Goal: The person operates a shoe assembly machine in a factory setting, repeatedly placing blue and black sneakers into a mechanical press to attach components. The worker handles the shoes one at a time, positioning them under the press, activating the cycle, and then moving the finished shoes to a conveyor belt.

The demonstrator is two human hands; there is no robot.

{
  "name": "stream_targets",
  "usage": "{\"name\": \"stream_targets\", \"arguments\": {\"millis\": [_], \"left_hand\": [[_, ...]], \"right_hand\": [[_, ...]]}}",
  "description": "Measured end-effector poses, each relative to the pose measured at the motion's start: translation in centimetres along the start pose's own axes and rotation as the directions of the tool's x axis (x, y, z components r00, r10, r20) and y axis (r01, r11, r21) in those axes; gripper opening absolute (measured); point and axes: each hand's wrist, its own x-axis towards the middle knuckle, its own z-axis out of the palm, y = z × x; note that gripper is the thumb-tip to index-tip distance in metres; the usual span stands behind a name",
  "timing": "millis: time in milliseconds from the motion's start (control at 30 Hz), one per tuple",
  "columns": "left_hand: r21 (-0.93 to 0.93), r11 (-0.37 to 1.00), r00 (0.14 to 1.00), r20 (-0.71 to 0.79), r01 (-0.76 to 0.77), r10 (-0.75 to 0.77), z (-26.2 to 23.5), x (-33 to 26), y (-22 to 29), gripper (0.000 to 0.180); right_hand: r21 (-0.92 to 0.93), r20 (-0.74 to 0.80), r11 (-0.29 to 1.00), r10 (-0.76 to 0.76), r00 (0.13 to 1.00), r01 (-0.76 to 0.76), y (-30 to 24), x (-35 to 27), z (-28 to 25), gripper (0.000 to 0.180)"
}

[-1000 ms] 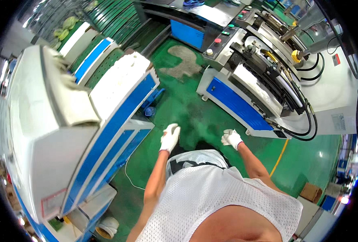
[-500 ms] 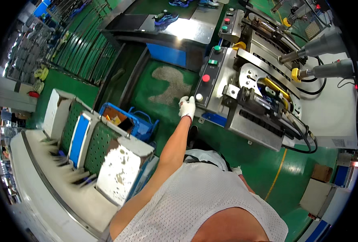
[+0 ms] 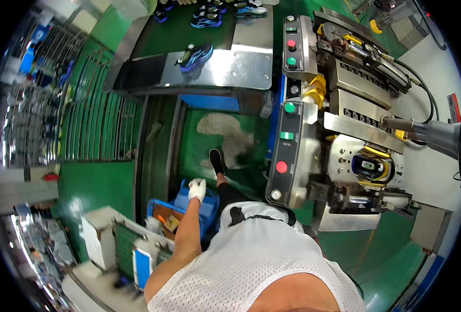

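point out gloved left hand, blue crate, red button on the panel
left hand point(image 3: 196, 189): head view, back of the white glove
blue crate point(image 3: 207, 213): head view, right wall
red button point(image 3: 281, 167): head view, button face

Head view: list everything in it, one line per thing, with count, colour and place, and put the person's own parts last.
Machine: one, grey metal with yellow parts, right.
Control panel: one, dark, with red, green and white buttons, centre right.
Steel table: one, silver, top centre.
Shoe: one, blue and black, on the steel table; more shoes at the top edge.
Blue crate: one, on the floor, under the left hand.
Floor: green, with a worn grey patch.
White cabinets: blurred, lower left.
Black shoe: one, on the person's foot, centre.
Left hand: white glove, above the blue crate, holding nothing visible.
Right hand: not in view.
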Motion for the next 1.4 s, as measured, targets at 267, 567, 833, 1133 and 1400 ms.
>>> {"name": "stream_targets", "arguments": {"millis": [267,567,833,1133,1400], "left_hand": [[0.120,0.979,0.876,0.437,0.166,-0.203,-4.3,3.0,-6.2,0.041],[0.275,0.957,0.750,0.615,0.087,-0.245,-16.6,-6.4,-1.0,0.063],[0.402,0.916,0.704,0.652,-0.007,-0.281,-27.9,-1.1,6.0,0.077],[0.435,0.867,0.724,0.677,-0.245,-0.135,-32.9,3.2,15.5,0.078],[0.431,0.750,0.658,0.753,-0.501,0.006,-32.0,14.1,30.4,0.079]], "right_hand": [[-0.143,0.295,0.986,0.130,0.947,-0.091,-14.7,-5.0,-6.3,0.040],[-0.236,0.473,0.968,0.196,0.859,-0.091,-25.6,-8.3,-10.7,0.048],[0.133,0.387,0.964,0.163,0.907,-0.231,-33.9,-9.1,-0.5,0.046],[0.394,0.269,0.883,0.153,0.951,-0.254,-36.5,-6.3,2.9,0.043],[0.682,0.171,0.675,0.225,0.959,-0.281,-45.0,-1.8,2.6,0.041]]}}
